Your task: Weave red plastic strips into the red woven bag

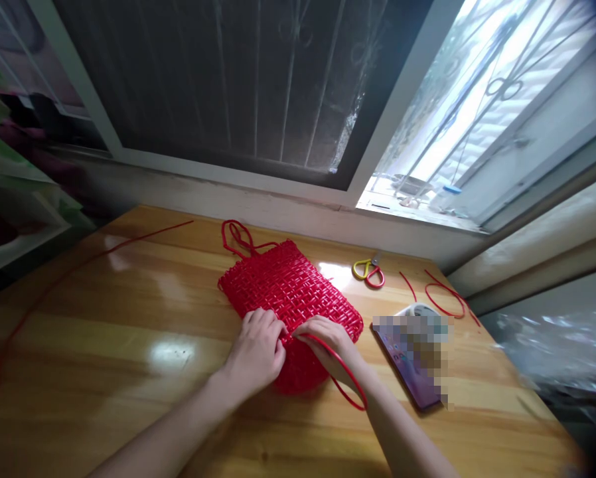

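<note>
A red woven bag (298,282) lies on its side on the wooden table, its open weave facing up and a looped red cord (238,232) at its far end. My left hand (259,345) is closed on the near edge of the bag, thumb and fingers bent against the weave. Close beside it, my right hand (328,335) pinches a red cord (355,385) at that same edge. The cord's loose length bows out over my right wrist. Where the cord passes into the weave is hidden by my fingers.
Scissors (369,271) with yellow and red handles lie beyond the bag. To the right are a phone (412,372), partly blurred out, a white round object (417,310) and loose red cord pieces (447,299). A long red strand (113,249) lies at left. A window backs the table (129,398).
</note>
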Demonstrator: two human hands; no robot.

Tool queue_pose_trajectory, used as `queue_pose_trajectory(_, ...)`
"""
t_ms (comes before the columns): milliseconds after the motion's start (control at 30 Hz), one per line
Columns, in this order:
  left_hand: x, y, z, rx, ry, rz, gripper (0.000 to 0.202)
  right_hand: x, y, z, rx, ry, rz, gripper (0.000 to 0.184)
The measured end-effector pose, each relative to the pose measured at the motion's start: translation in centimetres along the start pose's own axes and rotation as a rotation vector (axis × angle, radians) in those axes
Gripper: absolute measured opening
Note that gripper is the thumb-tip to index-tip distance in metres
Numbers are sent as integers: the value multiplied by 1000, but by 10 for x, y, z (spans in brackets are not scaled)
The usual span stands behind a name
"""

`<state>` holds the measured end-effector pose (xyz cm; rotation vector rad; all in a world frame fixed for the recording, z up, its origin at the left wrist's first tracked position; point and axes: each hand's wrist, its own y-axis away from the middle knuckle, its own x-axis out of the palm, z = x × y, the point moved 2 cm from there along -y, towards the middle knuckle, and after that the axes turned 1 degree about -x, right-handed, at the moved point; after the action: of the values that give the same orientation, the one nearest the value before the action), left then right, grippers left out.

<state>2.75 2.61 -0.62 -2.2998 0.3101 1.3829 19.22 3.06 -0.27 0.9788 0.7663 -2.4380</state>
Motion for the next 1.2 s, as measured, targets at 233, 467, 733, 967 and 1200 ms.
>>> queue_pose_trajectory(233,0,-7,-1,-89,14,74,11,-2,0,3,21,-8,-71,16)
queue_pose_trajectory(467,-2,-11,2,-170,42,178,13,2,-1,2,30,-23,-114,14)
queue_pose_trajectory(733,1,-12,3,-234,58,229,13,-1,11,-2,-22,-44,-35,17)
queue_pose_trajectory(967,4,-12,3,-249,62,207,13,-2,14,1,-69,8,5,19)
queue_pose_trajectory(1200,5,-11,2,-245,43,201,14,-1,16,-1,-106,29,-26,20)
